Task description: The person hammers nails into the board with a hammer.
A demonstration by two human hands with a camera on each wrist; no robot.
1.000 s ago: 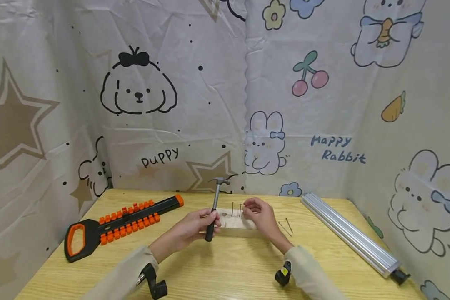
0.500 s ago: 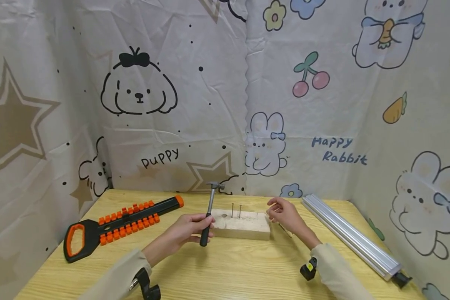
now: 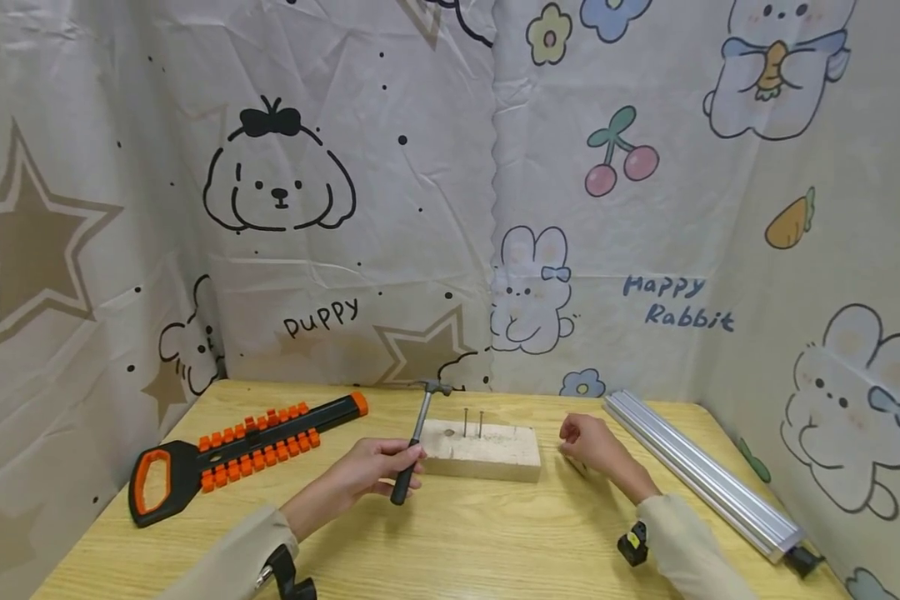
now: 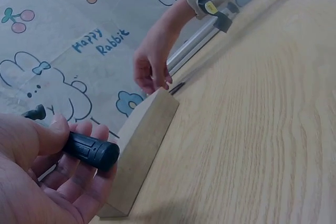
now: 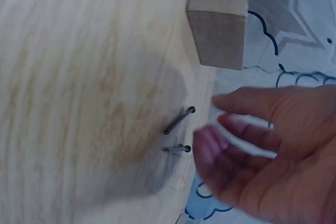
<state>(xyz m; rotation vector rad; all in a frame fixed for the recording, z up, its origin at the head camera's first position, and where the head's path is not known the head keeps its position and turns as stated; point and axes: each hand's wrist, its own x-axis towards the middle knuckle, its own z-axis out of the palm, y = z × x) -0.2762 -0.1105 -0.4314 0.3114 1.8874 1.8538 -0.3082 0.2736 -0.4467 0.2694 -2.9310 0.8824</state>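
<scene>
My left hand (image 3: 367, 471) holds a claw hammer (image 3: 423, 417) by its black handle, with the head tilted up and away. In the left wrist view, the handle's butt (image 4: 107, 156) pokes out past the curled fingers. Two nails stand upright in a pale wooden block (image 3: 487, 465), the left nail (image 3: 465, 422) and the right nail (image 3: 482, 425) side by side. Right of the block, my right hand (image 3: 594, 442) hovers low over the table. The right wrist view shows its thumb and fingers apart, close to two loose nails (image 5: 178, 121) on the wood.
A black and orange rack (image 3: 262, 442) with a loop handle lies on the left of the table (image 3: 465, 542). Along the right edge rests a long silver metal bar (image 3: 705, 471) with a black end. Printed cloth hangs behind and at both sides.
My right hand has left the upright nails and moved right, down to the loose nails. My left hand has drawn the hammer slightly left and lower.
</scene>
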